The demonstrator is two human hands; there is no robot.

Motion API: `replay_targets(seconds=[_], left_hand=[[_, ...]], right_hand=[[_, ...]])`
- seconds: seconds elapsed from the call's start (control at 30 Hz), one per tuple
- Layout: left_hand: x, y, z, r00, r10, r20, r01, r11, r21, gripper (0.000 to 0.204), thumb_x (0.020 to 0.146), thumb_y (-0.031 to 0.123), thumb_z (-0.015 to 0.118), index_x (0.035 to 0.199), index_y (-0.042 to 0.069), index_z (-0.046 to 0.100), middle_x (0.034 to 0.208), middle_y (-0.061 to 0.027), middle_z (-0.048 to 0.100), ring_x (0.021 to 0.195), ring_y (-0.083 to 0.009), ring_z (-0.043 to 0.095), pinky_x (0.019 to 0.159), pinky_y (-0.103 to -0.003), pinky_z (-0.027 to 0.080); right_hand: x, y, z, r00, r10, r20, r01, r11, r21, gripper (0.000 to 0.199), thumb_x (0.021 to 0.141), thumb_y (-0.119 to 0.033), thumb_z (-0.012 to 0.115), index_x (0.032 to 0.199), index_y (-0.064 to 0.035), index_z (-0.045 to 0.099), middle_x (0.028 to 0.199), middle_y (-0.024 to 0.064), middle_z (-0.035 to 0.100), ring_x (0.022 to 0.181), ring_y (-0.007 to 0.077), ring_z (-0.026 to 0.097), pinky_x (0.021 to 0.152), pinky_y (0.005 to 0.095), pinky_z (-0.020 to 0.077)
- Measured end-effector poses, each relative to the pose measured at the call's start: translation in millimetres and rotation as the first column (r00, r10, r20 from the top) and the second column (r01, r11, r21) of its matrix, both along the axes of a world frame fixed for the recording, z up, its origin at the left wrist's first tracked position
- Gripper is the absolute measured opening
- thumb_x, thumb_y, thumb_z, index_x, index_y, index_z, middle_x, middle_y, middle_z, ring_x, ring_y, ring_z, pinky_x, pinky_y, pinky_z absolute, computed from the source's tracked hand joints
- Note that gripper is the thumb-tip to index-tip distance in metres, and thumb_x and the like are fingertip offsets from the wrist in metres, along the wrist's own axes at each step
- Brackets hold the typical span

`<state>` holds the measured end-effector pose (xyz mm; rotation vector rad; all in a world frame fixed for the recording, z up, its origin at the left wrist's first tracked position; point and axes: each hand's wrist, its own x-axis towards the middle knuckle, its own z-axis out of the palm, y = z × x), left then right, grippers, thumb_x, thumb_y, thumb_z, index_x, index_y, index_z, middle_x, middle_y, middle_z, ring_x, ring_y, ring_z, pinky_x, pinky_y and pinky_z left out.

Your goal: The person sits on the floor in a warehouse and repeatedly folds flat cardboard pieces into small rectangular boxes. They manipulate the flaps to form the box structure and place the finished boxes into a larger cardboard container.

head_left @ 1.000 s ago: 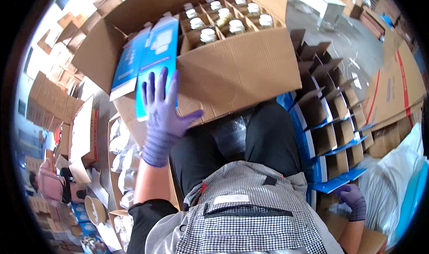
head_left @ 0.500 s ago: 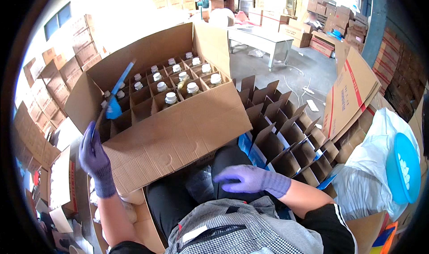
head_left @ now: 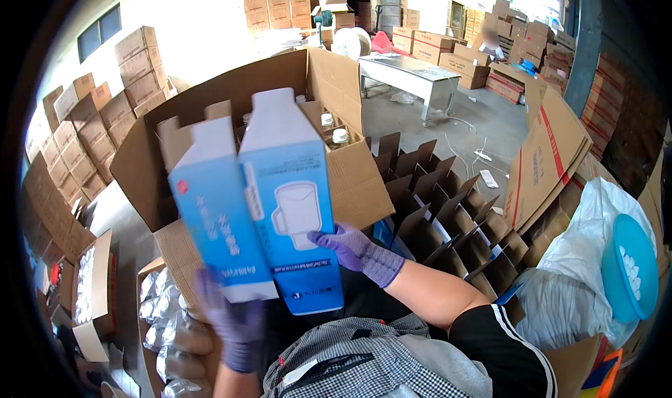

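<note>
Holding the lower end of a flat blue-and-white carton sleeve [head_left: 217, 216], the left hand [head_left: 234, 324], gloved purple, has its fingers curled up behind it. Sleeve is raised close to the camera, tilted slightly left. Just beside it, touching along one edge, a second flat carton sleeve [head_left: 290, 202] stands upright; the right hand [head_left: 353, 251] pinches its lower right edge, thumb on the printed face. Behind both: open cardboard box [head_left: 350, 181] holding capped bottles [head_left: 339, 136]. Further right, cardboard divider grid [head_left: 448, 223], then a white plastic bag [head_left: 588, 258].
</note>
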<state>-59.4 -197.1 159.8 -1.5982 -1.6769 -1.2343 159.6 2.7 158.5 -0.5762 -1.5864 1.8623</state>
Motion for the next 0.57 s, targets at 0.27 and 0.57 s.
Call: replay_targets(seconds=[0.27, 0.57], left_hand=[[-135, -43, 86, 0.929, -0.059, 0.366, 0.066, 0.998, -0.005, 0.039, 0.106, 0.021, 0.047, 0.137, -0.002, 0.049, 0.127, -0.0164, 0.061, 0.115, -0.0256, 0.061, 0.098, -0.035, 0.048], [-75, -33, 99, 0.517, -0.340, 0.786, 0.283, 0.934, 0.218, 0.037, 0.101, 0.034, 0.059, 0.117, 0.001, 0.061, 0.098, -0.0046, 0.063, 0.088, -0.0136, 0.060, 0.081, -0.028, 0.047]], right_hand=[[9, -43, 10, 0.880, 0.300, 0.369, -0.437, 0.814, 0.382, 0.058, 0.091, -0.029, 0.073, 0.137, 0.0016, 0.053, 0.121, 0.0184, 0.063, 0.123, 0.0263, 0.057, 0.108, 0.0375, 0.0434], [59, -56, 120, 0.948, 0.299, 0.108, -0.316, 0.851, 0.420, 0.061, 0.092, -0.048, 0.069, 0.127, 0.0016, 0.058, 0.109, 0.0119, 0.063, 0.103, 0.0201, 0.062, 0.092, 0.0332, 0.0496]])
